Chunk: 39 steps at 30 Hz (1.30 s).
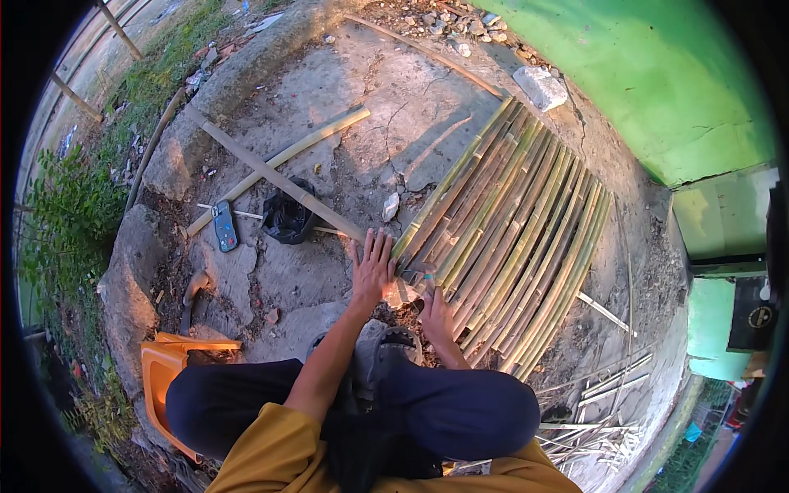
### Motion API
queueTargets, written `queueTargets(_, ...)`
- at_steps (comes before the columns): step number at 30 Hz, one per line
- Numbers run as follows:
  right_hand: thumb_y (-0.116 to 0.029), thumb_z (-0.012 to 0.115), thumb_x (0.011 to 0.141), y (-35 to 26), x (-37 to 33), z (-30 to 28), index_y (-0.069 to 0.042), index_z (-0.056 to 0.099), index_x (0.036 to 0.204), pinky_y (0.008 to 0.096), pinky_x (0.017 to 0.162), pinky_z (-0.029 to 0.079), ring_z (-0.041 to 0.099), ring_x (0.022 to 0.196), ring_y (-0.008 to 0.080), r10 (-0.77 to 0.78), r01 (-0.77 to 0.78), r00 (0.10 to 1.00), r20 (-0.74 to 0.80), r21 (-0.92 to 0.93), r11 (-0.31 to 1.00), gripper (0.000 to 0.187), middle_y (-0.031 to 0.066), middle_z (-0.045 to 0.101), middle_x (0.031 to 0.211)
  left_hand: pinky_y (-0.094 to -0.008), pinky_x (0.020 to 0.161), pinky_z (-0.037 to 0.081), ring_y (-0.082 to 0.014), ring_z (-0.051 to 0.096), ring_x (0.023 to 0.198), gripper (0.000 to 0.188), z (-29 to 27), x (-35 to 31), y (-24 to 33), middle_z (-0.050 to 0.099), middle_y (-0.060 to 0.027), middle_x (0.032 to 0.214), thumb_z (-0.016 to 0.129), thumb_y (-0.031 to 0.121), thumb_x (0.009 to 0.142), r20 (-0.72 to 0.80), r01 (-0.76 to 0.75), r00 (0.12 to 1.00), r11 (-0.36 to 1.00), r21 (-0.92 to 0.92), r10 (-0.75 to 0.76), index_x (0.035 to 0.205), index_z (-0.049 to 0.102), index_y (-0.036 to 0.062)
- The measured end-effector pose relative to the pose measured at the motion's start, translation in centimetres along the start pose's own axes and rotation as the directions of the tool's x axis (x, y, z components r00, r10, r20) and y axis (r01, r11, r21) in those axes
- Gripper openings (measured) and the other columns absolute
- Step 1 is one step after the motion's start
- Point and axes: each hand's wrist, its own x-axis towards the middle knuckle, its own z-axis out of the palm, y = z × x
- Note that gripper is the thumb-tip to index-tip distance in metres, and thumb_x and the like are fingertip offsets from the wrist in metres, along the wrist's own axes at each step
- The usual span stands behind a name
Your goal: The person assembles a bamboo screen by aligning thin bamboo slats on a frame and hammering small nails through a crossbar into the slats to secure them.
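Bamboo panel (526, 234) lies ahead and right of the right hand (437, 316); a loose strip (263, 168) runs forward-left from the left hand (374, 267), which rests open, fingers extended. The right hand grasps a small tool (429, 283), apparently bladed. Judged hazards: the strip, unclamped, could shift; the tool could slip toward the nearby left fingers.

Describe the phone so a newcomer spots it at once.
Go left from the slatted bamboo panel, past the left hand, to the black plastic bag. Just beyond it lies the phone, a flat blue rectangle with rounded corners, unlike the crumpled bag or bamboo strips.
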Motion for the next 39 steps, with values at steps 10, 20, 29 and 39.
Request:
queueTargets(10, -0.027, 0.049, 0.105, 1.9, -1.7, -0.8, -0.002, 0.048, 0.116, 0.0607, 0.06, 0.049, 0.066, 0.07, 0.0514, 0.02, -0.021, 1.0, -0.011, -0.143, 0.989, 0.027, 0.0299, 0.064, 0.072, -0.0616, 0.124, 0.007, -0.0289, 0.02, 0.156, 0.058, 0.1, 0.1, 0.9, 0.031, -0.0086, 0.165, 0.048, 0.034, 0.102, -0.027, -0.015, 1.0, 1.0, -0.027, 0.014, 0.155, 0.041, 0.0123)
queueTargets(20, -0.032, 0.049, 0.106, 4.3, -1.4, -0.7, -0.002, 0.05, 0.118, 0.0604, 0.062, 0.05, 0.066, 0.072, 0.0528, 0.122, -0.118, 0.991, 0.06, -0.071, 0.99, 0.033, 0.0309, 0.065, 0.076, -0.0616, 0.124, 0.008, -0.029, 0.02, 0.156, 0.058, 0.5, 0.3, 0.6, 0.03, -0.0084, 0.166, 0.05, 0.034, 0.101, -0.038, -0.024, 0.999, 1.0, 0.0, 0.024, 0.154, 0.042, 0.0118)
queueTargets(29, -0.031, 0.052, 0.107, 4.6, -5.1, -4.5, -0.001, 0.057, 0.116, 0.0464, 0.057, 0.045, 0.062, 0.06, 0.0334, 0.191, -0.17, 0.968, -0.164, 0.131, 0.977, 0.032, 0.0192, 0.059, 0.067, -0.0583, 0.126, 0.005, -0.0269, 0.016, 0.157, 0.065, -0.6, -1.3, 5.9, 0.025, -0.01, 0.168, 0.05, 0.039, 0.101, -0.009, -0.311, 0.95, 0.942, -0.128, 0.312, 0.157, 0.037, 0.0073)
queueTargets(39, -0.031, 0.056, 0.106, 5.9, -8.4, -4.2, 0.0, 0.057, 0.099, 0.0488, 0.056, 0.041, 0.058, 0.056, 0.0377, 0.245, -0.183, 0.918, -0.313, 0.214, 0.96, 0.032, 0.0206, 0.057, 0.066, -0.0582, 0.126, 0.015, -0.0313, 0.014, 0.157, 0.081, 1.2, -1.3, 7.3, 0.027, -0.0131, 0.166, 0.061, 0.053, 0.093, 0.229, -0.389, 0.891, 0.919, -0.056, 0.391, 0.156, 0.038, 0.008)
